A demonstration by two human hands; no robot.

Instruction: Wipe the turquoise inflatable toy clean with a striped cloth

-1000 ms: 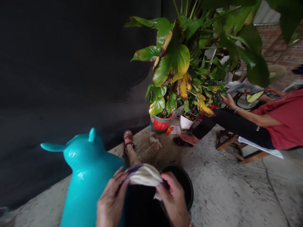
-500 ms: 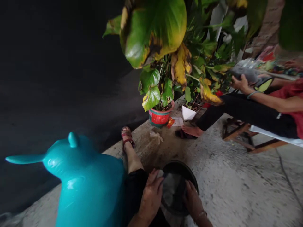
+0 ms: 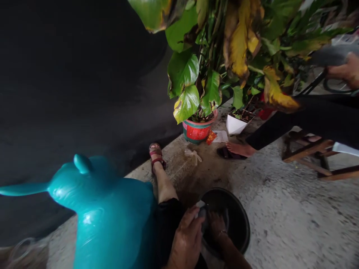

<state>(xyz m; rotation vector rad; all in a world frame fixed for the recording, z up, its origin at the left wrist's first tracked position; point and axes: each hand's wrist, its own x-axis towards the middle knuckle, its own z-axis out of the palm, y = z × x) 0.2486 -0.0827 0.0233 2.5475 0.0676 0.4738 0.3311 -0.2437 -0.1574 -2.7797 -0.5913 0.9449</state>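
Observation:
My left hand (image 3: pixel 187 233) is closed at the near left rim of a round black basin (image 3: pixel 244 224). Its fingers hold a grey item with a pale edge (image 3: pixel 202 209), too dark and blurred to name. Down inside the basin, my right hand (image 3: pixel 218 226) is close to that item, with a bracelet at its wrist. Motion blur and shadow hide whether its fingers grip anything. The basin stands on the floor in front of my dark-trousered leg.
A turquoise animal-shaped figure (image 3: pixel 112 220) stands at my left. Ahead are a potted leafy plant (image 3: pixel 198 130), a white planter (image 3: pixel 236 125) and a knotted pale bag (image 3: pixel 193 156). Another person's hand (image 3: pixel 346 71) holds a grey thing at right, above a wooden stool (image 3: pixel 311 149).
My right hand has moved left, from the basin's right side to beside my left hand, deeper inside. The view has shifted down and left. The grey item now sits nearer my left hand.

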